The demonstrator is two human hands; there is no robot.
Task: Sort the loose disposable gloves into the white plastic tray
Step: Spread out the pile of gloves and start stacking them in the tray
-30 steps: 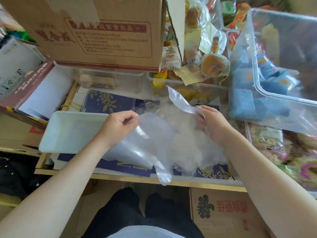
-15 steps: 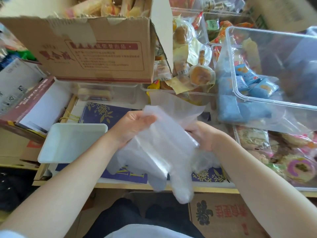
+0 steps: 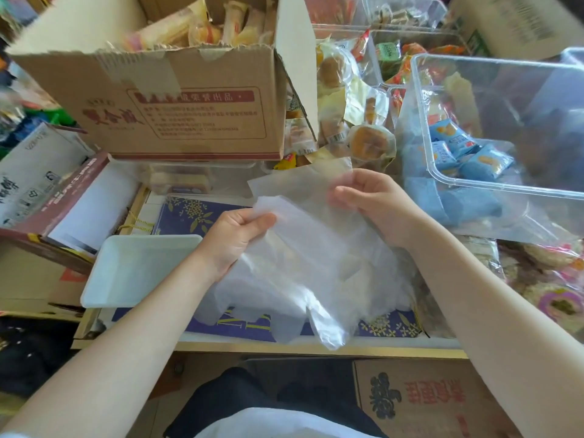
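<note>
Both hands pinch thin translucent plastic gloves point(image 3: 303, 248) above the desk: left hand point(image 3: 234, 238) and right hand point(image 3: 373, 203) grip opposite cuff edges, likely flattening them. Shallow white plastic tray point(image 3: 139, 270) just left, empty.

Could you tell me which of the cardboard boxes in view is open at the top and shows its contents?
The large cardboard box behind the white tray, with wrapped snacks showing. The box by the knees shows only its printed closed side.
</note>
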